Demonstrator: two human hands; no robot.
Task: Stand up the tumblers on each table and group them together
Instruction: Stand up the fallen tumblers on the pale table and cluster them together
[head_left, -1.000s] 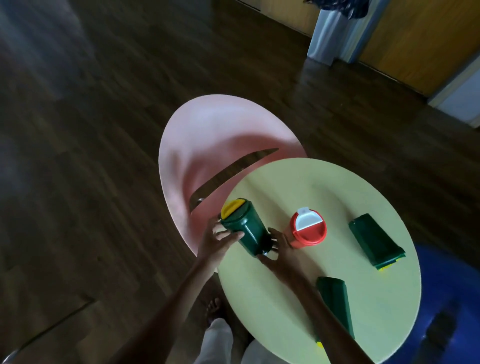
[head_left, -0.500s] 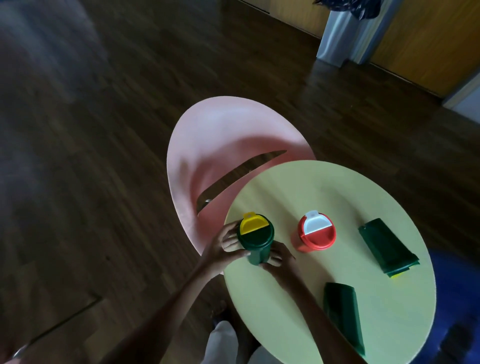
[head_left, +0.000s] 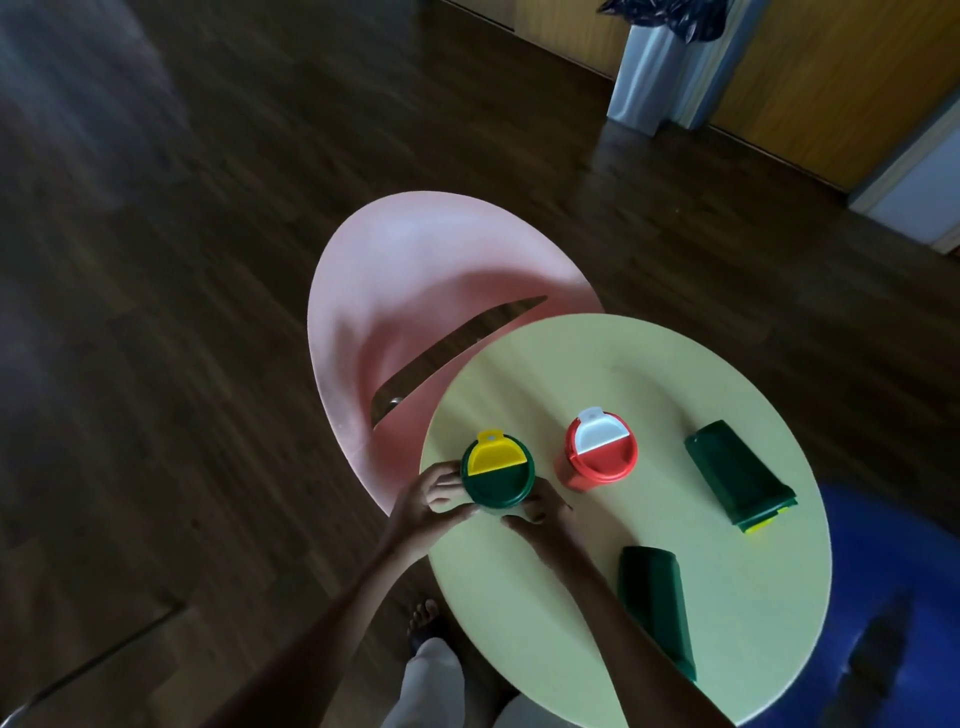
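Four tumblers on the tabletop (head_left: 571, 374). The held tumbler (head_left: 497, 470), green, stands upright near the left edge, left hand (head_left: 421, 512) and right hand (head_left: 543, 519) curled round its wall. The red tumbler (head_left: 597, 457) stands upright beside it, apart. The far tumbler (head_left: 737, 475) and near tumbler (head_left: 654, 608), both green, lie on their sides. Risks: a sideways nudge on release, so near the edge, could tip the held tumbler towards the chair (head_left: 415, 291); the right forearm, just beside the near tumbler, could set it rolling.
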